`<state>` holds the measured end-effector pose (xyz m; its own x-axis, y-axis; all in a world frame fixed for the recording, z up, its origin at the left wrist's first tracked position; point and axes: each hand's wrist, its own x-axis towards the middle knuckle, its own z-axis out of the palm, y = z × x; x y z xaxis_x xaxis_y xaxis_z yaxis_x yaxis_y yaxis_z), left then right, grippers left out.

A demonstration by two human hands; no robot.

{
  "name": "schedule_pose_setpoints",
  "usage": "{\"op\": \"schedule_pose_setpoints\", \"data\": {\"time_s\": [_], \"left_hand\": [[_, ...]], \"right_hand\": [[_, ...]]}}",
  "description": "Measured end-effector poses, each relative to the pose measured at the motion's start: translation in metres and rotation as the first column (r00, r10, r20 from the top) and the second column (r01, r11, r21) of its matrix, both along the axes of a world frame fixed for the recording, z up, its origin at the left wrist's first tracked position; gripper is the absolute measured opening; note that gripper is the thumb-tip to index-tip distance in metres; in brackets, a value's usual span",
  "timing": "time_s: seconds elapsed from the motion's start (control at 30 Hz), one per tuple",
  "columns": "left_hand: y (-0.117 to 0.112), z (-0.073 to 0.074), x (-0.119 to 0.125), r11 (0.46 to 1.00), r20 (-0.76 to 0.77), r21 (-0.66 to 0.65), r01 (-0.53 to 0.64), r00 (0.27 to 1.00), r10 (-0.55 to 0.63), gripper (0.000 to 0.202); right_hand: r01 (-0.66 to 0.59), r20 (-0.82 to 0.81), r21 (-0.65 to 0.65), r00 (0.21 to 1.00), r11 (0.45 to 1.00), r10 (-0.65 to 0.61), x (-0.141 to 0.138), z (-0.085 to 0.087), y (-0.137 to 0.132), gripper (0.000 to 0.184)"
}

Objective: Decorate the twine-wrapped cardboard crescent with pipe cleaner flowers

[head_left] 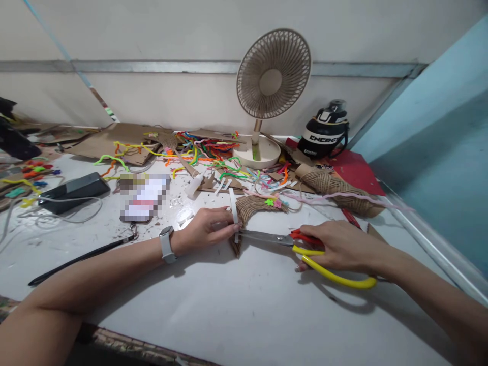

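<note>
Between the thumb and fingers of my left hand point(206, 229) is a narrow white strip point(233, 203), standing upright against the end of a curved twine-covered piece point(253, 209). Small green and pink flowers point(273, 203) sit on that piece's far end. My right hand point(341, 246) is closed around scissors point(269, 237) with one red and one yellow handle. Their blades point left, and the tips reach the strip close to my left fingertips. I cannot tell whether the blades are touching it.
A round fan point(270, 81) stands behind, beside a black bottle point(323, 131). A twine roll point(339, 190) lies at right. Coloured pipe cleaners point(209, 147), cardboard point(114, 138) and a glue bottle point(194, 185) cover the back. A phone point(147, 198) and black power bank point(76, 192) lie left.
</note>
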<state>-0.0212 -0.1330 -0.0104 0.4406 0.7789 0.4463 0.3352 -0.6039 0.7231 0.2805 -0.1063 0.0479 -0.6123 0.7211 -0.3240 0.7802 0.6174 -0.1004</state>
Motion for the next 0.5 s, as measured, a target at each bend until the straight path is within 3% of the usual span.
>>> {"op": "schedule_pose_setpoints", "data": {"time_s": [0.5], "left_hand": [[-0.0022, 0.0030, -0.0005, 1.000, -0.079, 0.016, 0.004, 0.997, -0.003, 0.024]], "right_hand": [[-0.070, 0.067, 0.130, 0.996, 0.989, 0.062, 0.0029, -0.0084, 0.0016, 0.053]]}}
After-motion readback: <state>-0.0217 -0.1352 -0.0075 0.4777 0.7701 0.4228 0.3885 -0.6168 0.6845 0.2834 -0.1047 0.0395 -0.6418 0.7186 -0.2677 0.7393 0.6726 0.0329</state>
